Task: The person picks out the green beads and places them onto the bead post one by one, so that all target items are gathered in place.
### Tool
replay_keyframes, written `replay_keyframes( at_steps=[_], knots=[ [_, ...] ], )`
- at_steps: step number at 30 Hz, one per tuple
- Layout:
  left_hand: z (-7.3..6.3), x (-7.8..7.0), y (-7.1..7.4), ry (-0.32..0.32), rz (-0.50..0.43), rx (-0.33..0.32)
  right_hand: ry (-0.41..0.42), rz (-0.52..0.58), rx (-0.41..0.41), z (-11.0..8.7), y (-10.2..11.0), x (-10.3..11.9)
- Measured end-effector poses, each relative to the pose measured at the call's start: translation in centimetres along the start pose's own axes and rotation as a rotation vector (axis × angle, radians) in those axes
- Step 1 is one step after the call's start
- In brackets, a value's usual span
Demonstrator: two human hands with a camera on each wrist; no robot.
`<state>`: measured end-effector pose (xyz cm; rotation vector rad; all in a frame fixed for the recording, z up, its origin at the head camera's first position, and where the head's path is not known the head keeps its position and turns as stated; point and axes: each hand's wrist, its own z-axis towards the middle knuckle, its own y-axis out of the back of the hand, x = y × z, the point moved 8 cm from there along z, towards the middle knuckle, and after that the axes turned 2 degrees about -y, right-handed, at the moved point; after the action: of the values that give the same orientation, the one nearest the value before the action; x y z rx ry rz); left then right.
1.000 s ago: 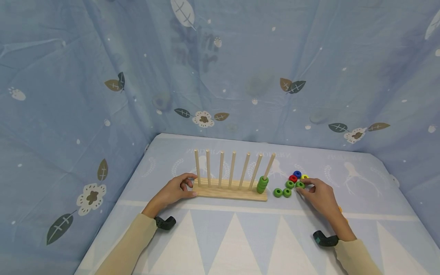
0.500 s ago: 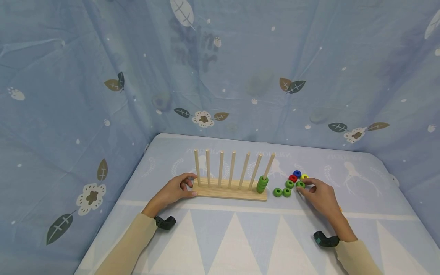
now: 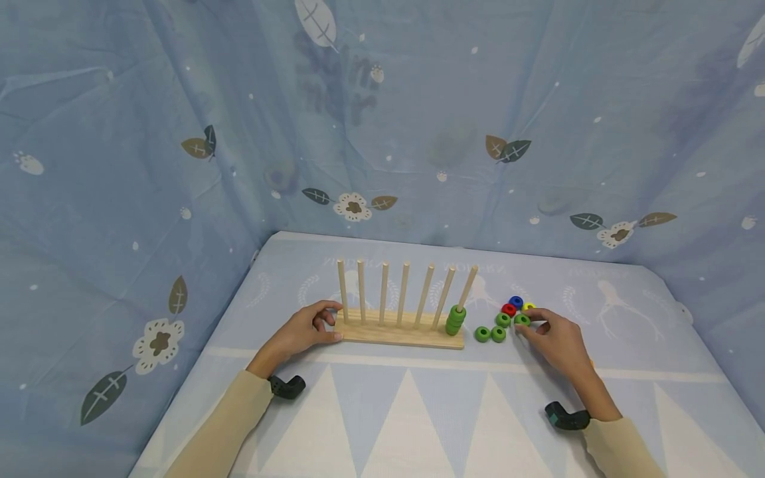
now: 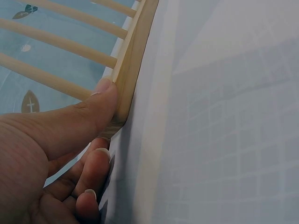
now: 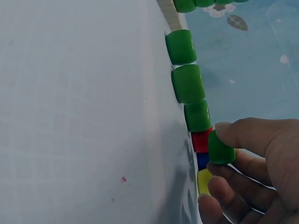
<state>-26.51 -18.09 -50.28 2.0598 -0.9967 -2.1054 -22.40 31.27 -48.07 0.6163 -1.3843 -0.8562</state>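
Observation:
A wooden base point(image 3: 394, 336) with a row of upright pegs stands on the table. Its rightmost peg carries a stack of green beads point(image 3: 455, 321); the other pegs are bare. My left hand point(image 3: 301, 332) grips the base's left end, and the left wrist view shows the thumb point(image 4: 100, 100) pressed on the wood near the end peg. To the right, my right hand point(image 3: 556, 337) pinches a green bead point(image 5: 221, 147) between thumb and fingers. Beside it lie several loose beads: green point(image 3: 483, 334), red point(image 3: 509, 310), blue point(image 3: 516, 303) and yellow point(image 3: 528, 308).
Something orange point(image 3: 592, 363) is mostly hidden behind the right wrist. Black wrist devices point(image 3: 288, 387) sit below both wrists. A patterned cloth point(image 3: 418, 411) covers the table, and blue fabric walls point(image 3: 418, 133) rise behind and at the sides.

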Motion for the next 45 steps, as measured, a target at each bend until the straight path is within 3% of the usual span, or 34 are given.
replay_keyframes(
  at_steps=[45],
  knots=[
    [0.1, 0.1, -0.3, -0.004, 0.016, -0.026, 0.072, 0.019, -0.053, -0.7, 1.2, 1.6]
  ],
)
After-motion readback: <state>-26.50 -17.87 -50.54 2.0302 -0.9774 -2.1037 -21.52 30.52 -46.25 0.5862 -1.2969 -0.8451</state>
